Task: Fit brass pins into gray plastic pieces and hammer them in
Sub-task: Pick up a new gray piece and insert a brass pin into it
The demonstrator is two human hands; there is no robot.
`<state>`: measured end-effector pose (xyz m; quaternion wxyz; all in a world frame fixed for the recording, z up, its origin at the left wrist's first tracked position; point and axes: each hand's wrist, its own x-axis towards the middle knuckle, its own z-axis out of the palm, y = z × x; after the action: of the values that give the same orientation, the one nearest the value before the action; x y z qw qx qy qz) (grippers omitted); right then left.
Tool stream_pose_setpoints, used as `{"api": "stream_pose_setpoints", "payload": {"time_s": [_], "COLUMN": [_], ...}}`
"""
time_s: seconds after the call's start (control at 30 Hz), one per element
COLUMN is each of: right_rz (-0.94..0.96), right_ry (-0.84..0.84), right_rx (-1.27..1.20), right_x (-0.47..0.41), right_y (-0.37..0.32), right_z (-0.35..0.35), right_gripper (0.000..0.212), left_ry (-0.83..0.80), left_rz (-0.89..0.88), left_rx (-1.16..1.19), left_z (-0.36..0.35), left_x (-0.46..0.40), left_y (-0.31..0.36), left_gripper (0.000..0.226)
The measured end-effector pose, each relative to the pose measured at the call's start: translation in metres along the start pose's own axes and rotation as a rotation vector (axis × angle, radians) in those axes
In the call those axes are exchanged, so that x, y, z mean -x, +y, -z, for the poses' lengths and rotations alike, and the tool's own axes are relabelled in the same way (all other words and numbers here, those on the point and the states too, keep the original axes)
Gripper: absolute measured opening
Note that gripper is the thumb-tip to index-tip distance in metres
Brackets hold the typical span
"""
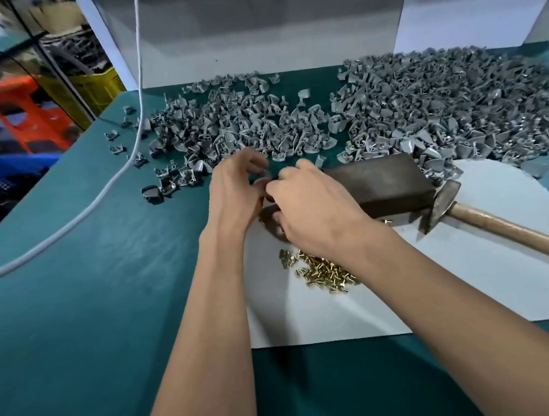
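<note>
**Pin going into a gray piece, hands just left of the block**

Landmark: the dark metal block (381, 184) on the green tabletop (76, 289).

Both hands work touching each other just left of the block. My left hand (235, 191) has its fingers curled round a gray plastic piece (265, 173); only its edge shows. My right hand (312, 205) is curled with fingertips pinched at the same spot, presumably on a brass pin, which I cannot see. The piece's heading and long axis are hidden.

Loose brass pins (324, 271) lie on white paper (436, 277) in front of the block, pointing every way. Gray pieces (439, 109) are heaped behind it.

Hammer (443, 204) lies against the block's right end, handle running away right.

Judgement: pins small, hard, slick, so pinch by the head. Pieces light, stiff; hold by the flat fan side.
</note>
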<state>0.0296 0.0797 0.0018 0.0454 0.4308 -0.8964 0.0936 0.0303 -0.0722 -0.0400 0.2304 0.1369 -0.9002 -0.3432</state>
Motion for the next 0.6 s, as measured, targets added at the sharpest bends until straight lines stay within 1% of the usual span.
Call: {"api": "stream_pose_setpoints", "payload": {"time_s": [0.07,0.1,0.17,0.23,0.37,0.4,0.47,0.53,0.57,0.6], "right_rz": [-0.031,-0.044,-0.058,-0.053,-0.033,-0.025,-0.035,-0.027,-0.019,-0.012], "right_ry": [-0.053,-0.08,-0.1,-0.086,-0.13,-0.146,-0.195,-0.24,-0.26,-0.257], "right_rx": [-0.004,-0.024,-0.061,-0.073,-0.04,-0.021,0.033,0.051,0.05,0.048], "right_x": [-0.004,-0.005,-0.008,-0.011,-0.014,-0.013,-0.009,-0.003,0.0,0.002], "right_y": [-0.003,-0.005,-0.01,-0.014,-0.017,-0.016,-0.015,-0.012,-0.01,-0.009], "right_z": [-0.002,-0.002,-0.003,-0.006,-0.005,-0.003,0.003,0.009,0.012,0.015], "right_gripper": [0.032,0.034,0.033,0.025,0.03,0.027,0.012,0.031,0.037,0.038], "left_ry": [0.012,0.014,0.019,0.039,0.073,0.069,0.065,0.084,0.099,0.118], "left_rz": [0.04,0.052,0.066,0.094,0.167,0.18,0.21,0.222,0.218,0.214], "left_rx": [-0.04,-0.078,-0.134,-0.129,-0.089,-0.083,-0.078,-0.083,-0.073,-0.044], "left_z": [0.001,0.001,0.002,0.003,0.004,0.004,0.003,0.003,0.003,0.003], "left_x": [-0.003,-0.005,-0.007,-0.006,-0.004,-0.004,-0.005,-0.006,-0.006,-0.006], "left_y": [-0.005,-0.007,-0.01,-0.011,-0.009,-0.01,-0.01,-0.011,-0.01,-0.009], "left_gripper": [0.031,0.031,0.026,0.021,0.017,0.014,0.011,0.008,0.007,0.007]}}
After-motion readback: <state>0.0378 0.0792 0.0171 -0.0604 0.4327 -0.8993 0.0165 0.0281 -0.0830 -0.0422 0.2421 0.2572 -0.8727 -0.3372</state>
